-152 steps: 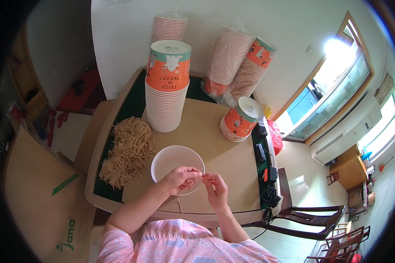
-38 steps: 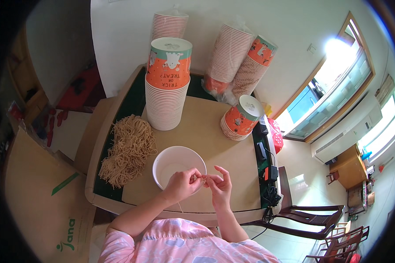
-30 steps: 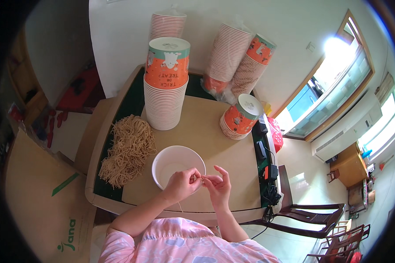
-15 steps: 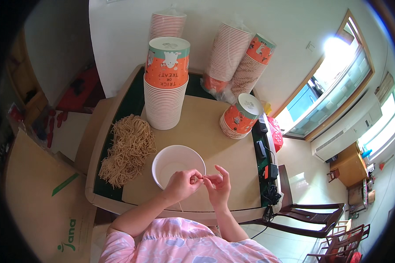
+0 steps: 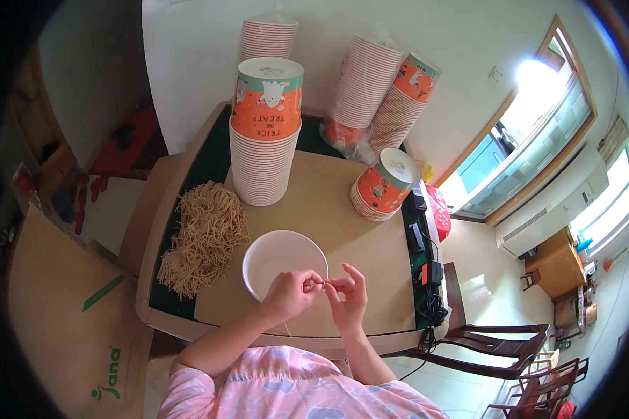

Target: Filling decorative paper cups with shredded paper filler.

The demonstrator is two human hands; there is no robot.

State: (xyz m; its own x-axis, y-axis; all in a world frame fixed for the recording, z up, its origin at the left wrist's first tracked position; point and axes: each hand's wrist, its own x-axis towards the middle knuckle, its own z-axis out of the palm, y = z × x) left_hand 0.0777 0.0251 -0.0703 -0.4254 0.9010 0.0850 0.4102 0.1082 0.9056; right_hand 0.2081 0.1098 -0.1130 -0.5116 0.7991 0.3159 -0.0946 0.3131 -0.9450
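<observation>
Over the front rim of a white paper bucket [image 5: 267,255], my left hand [image 5: 291,295] and my right hand [image 5: 349,300] meet with thumbs and fingertips pinched together. Both pinch a thin tan cord, mostly hidden by the fingers; a loose cord end [image 5: 287,329] hangs below my left wrist. The bucket stands mouth up, with its inside bare in the part that shows. Left of it lies a heap of tan cords [image 5: 206,237].
Behind the bucket rises a tall stack of upturned paper buckets [image 5: 264,164]; a shorter stack [image 5: 383,187] stands right. Bagged stacks [image 5: 363,84] line the wall. Black cables and adapters [image 5: 433,307] crowd the table's right edge. A cardboard box [image 5: 77,307] stands left, a dark chair [image 5: 496,342] right.
</observation>
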